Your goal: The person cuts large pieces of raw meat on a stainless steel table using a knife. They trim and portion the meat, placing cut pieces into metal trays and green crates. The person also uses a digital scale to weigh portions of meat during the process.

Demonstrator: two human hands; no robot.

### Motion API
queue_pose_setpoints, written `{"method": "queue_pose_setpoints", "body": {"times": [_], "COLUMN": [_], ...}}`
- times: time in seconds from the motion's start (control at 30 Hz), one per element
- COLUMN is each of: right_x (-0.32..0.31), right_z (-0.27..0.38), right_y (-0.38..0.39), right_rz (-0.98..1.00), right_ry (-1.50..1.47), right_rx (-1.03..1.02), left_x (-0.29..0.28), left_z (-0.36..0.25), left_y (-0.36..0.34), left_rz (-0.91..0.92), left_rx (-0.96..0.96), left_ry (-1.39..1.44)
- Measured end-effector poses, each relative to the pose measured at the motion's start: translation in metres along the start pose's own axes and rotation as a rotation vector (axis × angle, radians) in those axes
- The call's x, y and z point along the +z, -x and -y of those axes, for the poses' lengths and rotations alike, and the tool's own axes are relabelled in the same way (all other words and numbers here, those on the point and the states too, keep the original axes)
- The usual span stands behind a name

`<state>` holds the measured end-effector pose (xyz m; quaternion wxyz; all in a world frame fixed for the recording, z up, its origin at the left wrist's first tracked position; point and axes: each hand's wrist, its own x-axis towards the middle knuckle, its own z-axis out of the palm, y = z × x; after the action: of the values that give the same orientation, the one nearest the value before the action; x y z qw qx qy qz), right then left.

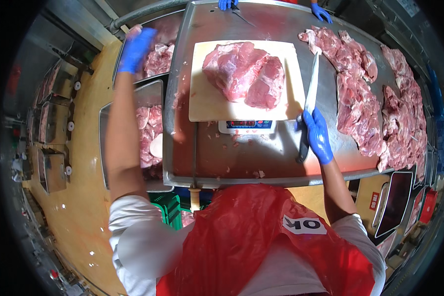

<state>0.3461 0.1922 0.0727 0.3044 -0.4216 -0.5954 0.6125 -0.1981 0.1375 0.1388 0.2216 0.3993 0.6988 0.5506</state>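
One long knife (313, 81) extended from my right hand (319, 137), pointing away from me just right of the pale board (199, 107) of raw meat (237, 71) above the metal tabletop (227, 165).

My right fingers were wrapped around the dark handle (303, 149), the place to hold what I judged stiff and light; the meat looked heavy, soft and slippery, best cradled from below. My left arm reached forward over a tray (168, 30), its hand (137, 51) too blurred to tell whether the fingers gripped the pinkish bit (133, 32) at their tips.
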Motion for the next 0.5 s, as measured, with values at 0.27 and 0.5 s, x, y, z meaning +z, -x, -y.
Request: {"method": "queue_pose_setpoints", "body": {"times": [0.27, 0.5], "right_x": [0.056, 0.047], "right_z": [-0.013, -0.014], "right_y": [-0.057, -0.055], "right_rz": [0.074, -0.004], "right_ry": [-0.541, -0.64], "right_rx": [0.098, 0.071], "left_x": [0.177, 0.187], "left_z": [0.032, -0.061], "left_y": [0.043, 0.126], "left_rz": [0.389, 0.582], "left_rx": [-0.489, 0.185], "left_ry": [0.782, 0.12]}}
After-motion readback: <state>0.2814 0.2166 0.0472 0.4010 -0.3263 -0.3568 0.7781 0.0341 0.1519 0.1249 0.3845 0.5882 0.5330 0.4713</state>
